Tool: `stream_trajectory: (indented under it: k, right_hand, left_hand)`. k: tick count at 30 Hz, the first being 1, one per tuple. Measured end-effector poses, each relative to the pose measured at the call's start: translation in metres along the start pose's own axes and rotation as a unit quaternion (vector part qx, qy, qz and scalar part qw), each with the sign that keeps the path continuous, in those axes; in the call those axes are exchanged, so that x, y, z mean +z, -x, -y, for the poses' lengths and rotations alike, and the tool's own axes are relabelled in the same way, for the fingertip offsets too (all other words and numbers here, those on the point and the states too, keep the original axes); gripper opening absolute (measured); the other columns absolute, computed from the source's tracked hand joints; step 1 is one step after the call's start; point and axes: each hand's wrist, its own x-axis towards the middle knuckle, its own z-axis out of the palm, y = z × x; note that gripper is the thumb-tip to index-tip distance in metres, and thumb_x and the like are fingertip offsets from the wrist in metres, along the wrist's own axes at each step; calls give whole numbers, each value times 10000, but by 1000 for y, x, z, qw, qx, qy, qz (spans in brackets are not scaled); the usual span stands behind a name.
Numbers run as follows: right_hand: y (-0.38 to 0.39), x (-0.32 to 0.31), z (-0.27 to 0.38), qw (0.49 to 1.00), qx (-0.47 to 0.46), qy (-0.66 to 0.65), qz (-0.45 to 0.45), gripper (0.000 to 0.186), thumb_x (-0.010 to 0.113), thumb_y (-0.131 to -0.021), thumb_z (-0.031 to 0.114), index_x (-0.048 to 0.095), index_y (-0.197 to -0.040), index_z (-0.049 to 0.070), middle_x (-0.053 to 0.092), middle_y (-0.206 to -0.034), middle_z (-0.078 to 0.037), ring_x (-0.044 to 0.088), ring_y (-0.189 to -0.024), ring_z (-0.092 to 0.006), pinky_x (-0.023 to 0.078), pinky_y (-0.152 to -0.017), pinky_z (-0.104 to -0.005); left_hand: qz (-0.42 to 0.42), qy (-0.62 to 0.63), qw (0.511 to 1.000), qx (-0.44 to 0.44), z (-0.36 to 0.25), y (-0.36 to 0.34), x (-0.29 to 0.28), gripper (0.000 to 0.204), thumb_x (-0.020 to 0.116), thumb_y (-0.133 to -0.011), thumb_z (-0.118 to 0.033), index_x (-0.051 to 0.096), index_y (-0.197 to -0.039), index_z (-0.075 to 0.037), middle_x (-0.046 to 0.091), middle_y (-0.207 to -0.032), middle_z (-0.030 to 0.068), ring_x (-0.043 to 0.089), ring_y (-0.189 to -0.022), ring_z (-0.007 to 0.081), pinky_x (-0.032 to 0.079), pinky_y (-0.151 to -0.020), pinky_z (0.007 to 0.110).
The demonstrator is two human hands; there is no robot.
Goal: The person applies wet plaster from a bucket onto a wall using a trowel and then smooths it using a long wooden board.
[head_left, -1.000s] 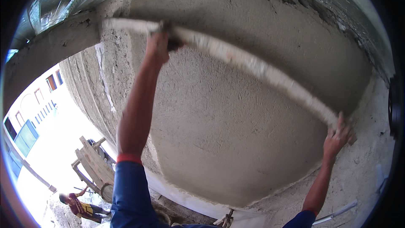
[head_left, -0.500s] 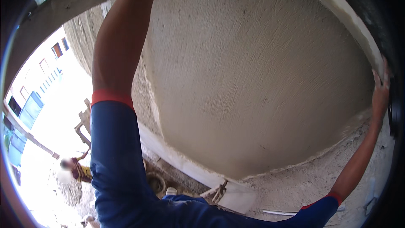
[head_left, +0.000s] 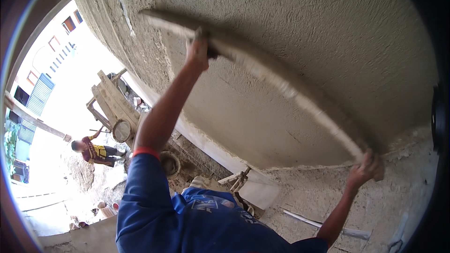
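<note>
A long, mortar-coated plastering straightedge [head_left: 283, 86] lies slantwise against the wet plaster on the wall [head_left: 253, 112], its upper end to the left and its lower end to the right. Near the upper end, my left hand [head_left: 198, 54] is closed around it, with the fingertips partly hidden. My right hand [head_left: 367, 168] grips the lower end, close to the plaster's ragged bottom border. Ridged plaster [head_left: 347, 33] shows above the bar, and a smoother face lies beneath it. Motion slightly blurs the bar.
A person [head_left: 96, 152] stands at the lower left beside wooden planks [head_left: 112, 105] and a round pan [head_left: 122, 130]. Below my left arm is a bucket [head_left: 169, 165]. Rough bare wall [head_left: 300, 187] borders the plaster, with a pale strip [head_left: 302, 218] at the lower right.
The straightedge has come down across the plaster from the upper right. My left hand has entered view, its arm now bent; my right hand has moved down and left.
</note>
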Motion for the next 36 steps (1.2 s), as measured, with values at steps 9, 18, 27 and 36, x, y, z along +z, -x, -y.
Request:
stream_trajectory:
  k: [9,18,27,36]
  right_hand:
    - [186,91,93,991,19,-99,89,733,675,-562,4,480,-1222,256,395,-1259,-139,349,-1182,-356,223,-959,-539]
    - [346,205,255,974,115,-157,116,663,658,-560,-12,520,-1146,264,386,-1204,-143,297,-1179,-402,182,-948,-609]
    - [235,143,177,992,96,-80,-37,507,614,-670,16,549,-1096,284,412,-1140,-106,359,-1154,-320,136,-1000,-629]
    - [-4,-3,11,988,67,35,-135,649,578,-631,-40,471,-1209,236,414,-1195,-114,337,-1197,-322,147,-1049,-554]
  left_hand:
    - [-131,-29,983,-125,194,76,-112,298,541,-839,-368,454,-922,-95,483,-600,54,453,-417,136,347,-339,262]
    - [-110,-148,983,-22,369,88,-309,196,432,-899,-317,528,-911,-146,501,-642,31,462,-466,131,377,-436,264]
    - [-27,38,999,-15,257,72,-185,266,484,-863,-400,519,-854,-136,471,-542,10,420,-410,101,309,-361,232]
    - [43,54,993,93,3,21,32,364,524,-859,-380,541,-948,-28,548,-566,97,511,-421,166,415,-414,263]
